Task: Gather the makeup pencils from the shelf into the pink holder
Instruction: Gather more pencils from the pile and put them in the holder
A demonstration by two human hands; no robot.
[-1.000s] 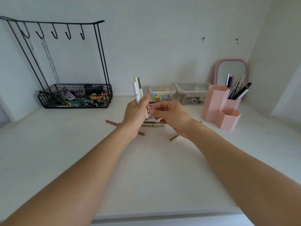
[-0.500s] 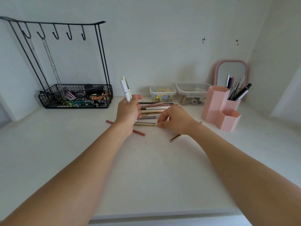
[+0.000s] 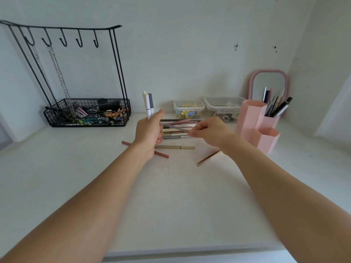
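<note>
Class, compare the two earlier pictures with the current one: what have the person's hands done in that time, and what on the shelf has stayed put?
The right hand went down to the pile on the shelf, then rose pinching a grey pencil, carrying it towards the left hand. The left hand kept its upright pencils, drifting slightly. The pink holder, loose gold pencil and wire basket stayed put.

Front half of the shelf (image 3: 171,205) is bare, open approach btwn both forearms. Loose pencils (image 3: 176,130) clutter the middle, w/ a gold one (image 3: 208,158) lying apart, nearer the front. Pink holder (image 3: 254,120) blocks rear right, mirror (image 3: 268,82) just behind it. Two clear tubs (image 3: 207,109) line the back wall; wire rack (image 3: 85,112) fills rear left. Bare strip btwn rack and pencils.
</note>
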